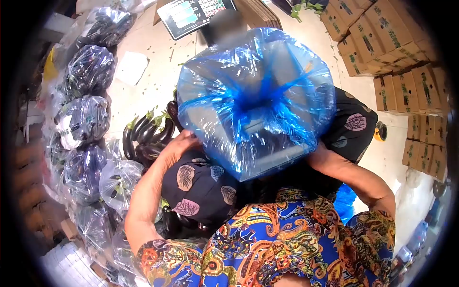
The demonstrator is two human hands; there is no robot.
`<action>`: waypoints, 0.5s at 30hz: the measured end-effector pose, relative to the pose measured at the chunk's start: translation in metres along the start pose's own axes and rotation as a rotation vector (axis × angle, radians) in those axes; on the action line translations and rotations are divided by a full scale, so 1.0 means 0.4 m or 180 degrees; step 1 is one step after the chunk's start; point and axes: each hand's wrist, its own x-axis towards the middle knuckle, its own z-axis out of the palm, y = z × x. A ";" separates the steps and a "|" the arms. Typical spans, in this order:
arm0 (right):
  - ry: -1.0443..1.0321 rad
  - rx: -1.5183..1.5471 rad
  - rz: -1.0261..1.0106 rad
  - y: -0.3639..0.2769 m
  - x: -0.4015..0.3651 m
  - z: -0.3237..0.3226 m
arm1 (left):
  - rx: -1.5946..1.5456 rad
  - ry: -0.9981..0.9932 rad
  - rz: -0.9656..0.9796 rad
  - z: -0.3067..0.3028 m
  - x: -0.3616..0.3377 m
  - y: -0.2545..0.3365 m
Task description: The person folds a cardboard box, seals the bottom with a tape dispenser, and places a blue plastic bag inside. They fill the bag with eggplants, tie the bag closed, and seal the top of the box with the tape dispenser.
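A blue see-through plastic bag (215, 124) spreads over a pale grey, box-like thing in front of my lap, its middle sunk inward. At its left edge my left hand (185, 142) is closed on the bag, with the fingertips hidden behind it. Opposite, my right hand (318, 157) grips the lower right edge, and its fingers are mostly covered by the plastic. Just left of my left hand, several dark purple eggplants (148, 136) with green stems lie on the floor. More eggplants (169, 220) rest beside my left knee.
Filled clear bags (91, 71) stand in a row along the left. A scale with a keypad (191, 16) is at the top, beside cardboard. Printed cartons (382, 36) are stacked on the right. A white sheet (131, 67) and plant scraps lie on the pale floor.
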 end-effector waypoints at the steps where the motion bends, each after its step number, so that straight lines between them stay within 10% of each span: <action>1: -0.0056 -0.0067 -0.0056 -0.008 -0.009 -0.009 | -0.0079 0.0115 0.0599 0.016 -0.014 -0.026; 9: -0.0805 -0.1794 -0.1861 -0.132 -0.160 -0.165 | 0.0704 -0.0118 0.1621 -0.038 0.037 -0.145; 12: -0.1138 -0.2502 -0.2988 -0.221 -0.158 -0.276 | -0.1156 0.0133 0.0824 0.045 0.026 -0.139; 14: -0.3206 -0.0016 -0.0187 -0.403 0.018 -0.465 | -0.2459 0.0121 0.0359 0.061 0.040 -0.155; 15: -0.1682 0.0753 -0.1030 -0.379 0.010 -0.484 | -0.2643 -0.0047 0.0222 0.058 0.045 -0.144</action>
